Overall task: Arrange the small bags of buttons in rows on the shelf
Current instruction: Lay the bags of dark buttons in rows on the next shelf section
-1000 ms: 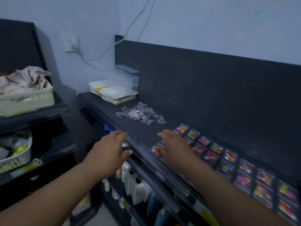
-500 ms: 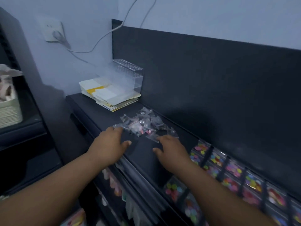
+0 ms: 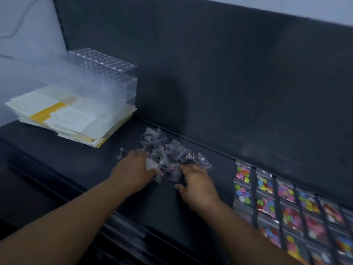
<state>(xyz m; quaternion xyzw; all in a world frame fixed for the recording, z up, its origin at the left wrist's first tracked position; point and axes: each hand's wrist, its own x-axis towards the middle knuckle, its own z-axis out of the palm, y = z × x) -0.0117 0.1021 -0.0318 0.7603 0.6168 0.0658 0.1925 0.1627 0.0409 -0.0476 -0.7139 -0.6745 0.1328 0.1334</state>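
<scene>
head | both hands (image 3: 133, 171) (image 3: 196, 185) in loose bag pile (image 3: 168, 152), fingers' grasp unclear | filled button bags (image 3: 286, 205) in rows

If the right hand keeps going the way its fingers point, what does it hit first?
Most likely the loose heap of small clear plastic button bags; the right hand fingertips already seem to touch its near edge.

Two hands (image 3: 133, 169); one loose bag heap (image 3: 168, 152); one paper stack (image 3: 70, 117).
</scene>
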